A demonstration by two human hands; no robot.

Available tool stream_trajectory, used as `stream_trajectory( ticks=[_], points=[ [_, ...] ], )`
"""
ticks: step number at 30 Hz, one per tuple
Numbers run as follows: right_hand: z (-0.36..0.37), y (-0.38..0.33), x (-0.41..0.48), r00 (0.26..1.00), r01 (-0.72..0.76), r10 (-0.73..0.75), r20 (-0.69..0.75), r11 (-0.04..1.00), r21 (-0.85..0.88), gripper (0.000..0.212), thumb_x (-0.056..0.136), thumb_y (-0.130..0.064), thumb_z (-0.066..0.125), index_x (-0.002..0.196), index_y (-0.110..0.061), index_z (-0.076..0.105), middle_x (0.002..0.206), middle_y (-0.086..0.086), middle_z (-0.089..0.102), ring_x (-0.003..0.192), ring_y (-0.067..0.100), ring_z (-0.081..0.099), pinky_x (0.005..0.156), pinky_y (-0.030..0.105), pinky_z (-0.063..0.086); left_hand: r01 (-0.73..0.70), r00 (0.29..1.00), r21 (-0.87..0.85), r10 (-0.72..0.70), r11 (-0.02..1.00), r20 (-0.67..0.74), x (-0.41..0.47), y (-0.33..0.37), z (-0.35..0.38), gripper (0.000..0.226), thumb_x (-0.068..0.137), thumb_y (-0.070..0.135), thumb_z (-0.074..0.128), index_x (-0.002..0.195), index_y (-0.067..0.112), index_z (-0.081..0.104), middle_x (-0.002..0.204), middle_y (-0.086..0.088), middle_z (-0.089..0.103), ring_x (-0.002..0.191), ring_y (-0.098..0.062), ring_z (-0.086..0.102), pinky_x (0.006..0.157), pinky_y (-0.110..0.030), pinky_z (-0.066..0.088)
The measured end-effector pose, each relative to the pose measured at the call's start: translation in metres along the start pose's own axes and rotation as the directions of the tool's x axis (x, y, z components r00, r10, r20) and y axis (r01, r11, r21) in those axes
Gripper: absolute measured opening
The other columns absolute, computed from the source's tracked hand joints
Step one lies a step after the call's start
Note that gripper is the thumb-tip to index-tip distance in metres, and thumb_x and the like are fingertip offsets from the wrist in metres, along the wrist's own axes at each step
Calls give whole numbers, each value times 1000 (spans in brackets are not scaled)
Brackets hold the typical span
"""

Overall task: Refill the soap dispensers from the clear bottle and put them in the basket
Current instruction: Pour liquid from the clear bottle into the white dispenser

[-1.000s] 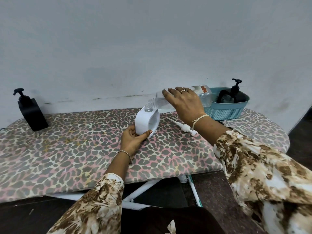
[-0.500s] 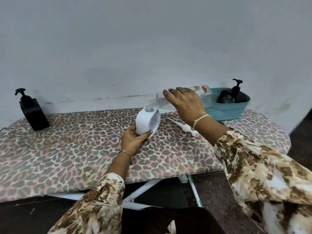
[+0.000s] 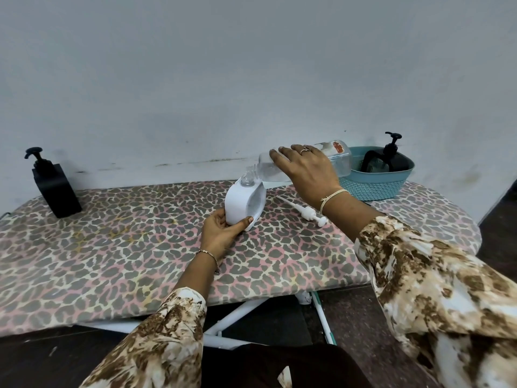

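A white soap dispenser (image 3: 237, 204) with an open neck stands mid-table, and my left hand (image 3: 221, 233) grips its base. My right hand (image 3: 306, 170) holds the clear bottle (image 3: 340, 162) on its side, its mouth at the dispenser's neck. The white pump head (image 3: 306, 211) lies on the table to the right of the dispenser. A teal basket (image 3: 375, 184) at the back right holds a black dispenser (image 3: 391, 155). Another black dispenser (image 3: 53, 186) stands at the far left.
The table (image 3: 112, 247) is an ironing board with a leopard-print cover, set against a pale wall. Its white legs and a dark floor show below the near edge.
Both hands, the bottle and the white dispenser keep the same pose; only the view shifts slightly.
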State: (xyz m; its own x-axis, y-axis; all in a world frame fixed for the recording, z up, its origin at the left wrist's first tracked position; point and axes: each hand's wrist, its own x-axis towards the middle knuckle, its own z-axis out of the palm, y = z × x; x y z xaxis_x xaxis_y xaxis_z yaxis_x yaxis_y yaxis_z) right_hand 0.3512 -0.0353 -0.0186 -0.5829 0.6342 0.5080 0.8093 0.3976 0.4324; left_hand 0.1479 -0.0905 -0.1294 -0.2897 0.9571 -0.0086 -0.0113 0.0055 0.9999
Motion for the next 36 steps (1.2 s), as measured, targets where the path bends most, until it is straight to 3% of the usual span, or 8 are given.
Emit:
stream_trajectory(
  ticks=[5,13,20,28,32,36],
  points=[
    [-1,0,0,1000,4,-4,-6,1000,12,56,76,4,62,130,-10,54,123,17,64,106,37,64,88,42,51,-1,1000,-11,1,1000,2,0,0,1,45,68,9,85,107,4,63,98,-7,71,75,-12,71,73,-35,60],
    [1,0,1,1000,11,-11,-13,1000,0,56,72,3,61,127,-10,56,120,16,65,103,37,65,85,40,52,-1,1000,-13,1,1000,14,3,-4,0,51,66,13,87,110,1,63,100,-12,73,82,-25,73,78,-44,59],
    [0,0,1,1000,13,-13,-14,1000,-3,56,74,3,61,128,-10,55,121,16,65,103,36,65,86,41,51,2,1000,-17,-1,1000,14,3,-5,-2,57,64,15,87,113,0,61,105,-11,71,86,-22,72,74,-37,60],
    [2,0,1,999,16,-16,-40,1000,-2,55,75,3,59,129,-10,54,122,16,64,104,37,64,87,41,51,0,1000,-14,0,1000,14,1,-2,-1,53,65,13,87,111,1,62,101,-10,72,82,-21,73,75,-41,60],
    [3,1,1,998,3,-3,-64,1000,4,57,73,4,63,128,-9,55,120,16,65,101,36,65,84,40,52,-5,1000,-4,5,1000,11,-1,1,1,50,68,13,85,110,2,62,99,-13,72,74,-24,71,58,-30,59],
    [4,-3,-2,998,-46,47,-30,998,47,64,70,6,62,131,-10,51,121,13,65,98,33,65,81,38,51,-31,1000,18,31,999,2,-3,0,2,51,70,14,84,113,3,61,105,-13,70,86,-28,71,65,-33,60]
  ],
)
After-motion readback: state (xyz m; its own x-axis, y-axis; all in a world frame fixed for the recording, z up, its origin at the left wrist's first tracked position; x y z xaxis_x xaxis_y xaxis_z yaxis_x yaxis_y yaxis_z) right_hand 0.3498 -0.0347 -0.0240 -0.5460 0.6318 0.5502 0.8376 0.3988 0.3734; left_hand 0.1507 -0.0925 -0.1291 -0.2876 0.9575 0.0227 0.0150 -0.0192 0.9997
